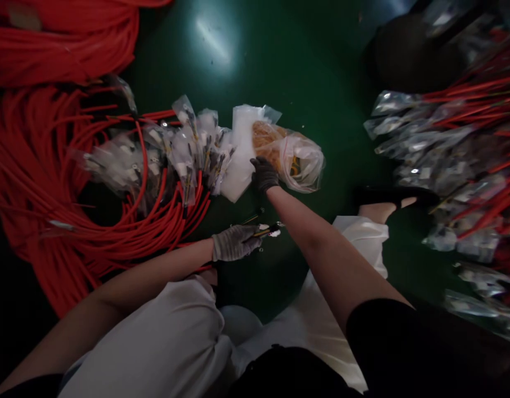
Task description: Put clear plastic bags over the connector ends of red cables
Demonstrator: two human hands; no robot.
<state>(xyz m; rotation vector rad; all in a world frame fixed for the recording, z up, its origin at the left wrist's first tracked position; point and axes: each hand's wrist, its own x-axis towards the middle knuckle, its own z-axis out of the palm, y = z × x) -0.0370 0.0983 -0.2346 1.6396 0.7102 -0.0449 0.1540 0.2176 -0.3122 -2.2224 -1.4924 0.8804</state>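
My left hand [235, 242], in a grey glove, is closed around the wire ends [265, 230], which have small metal lugs and a white piece at their tips. In a dark glove, my right hand [265, 173] is at the right edge of a stack of clear plastic bags [241, 149], its fingers partly bent; whether it pinches anything is too dark to tell. Just beyond it lies a clear bag of orange-brown items [269, 141], with a loose opening [302, 163] on its right side.
Coiled red cables [35, 182] with bagged ends [184, 143] fill the left side. More bagged cable ends [424, 149] lie at the right on the green floor [313, 66]. A dark round object [412, 55] is at upper right. My legs frame the near area.
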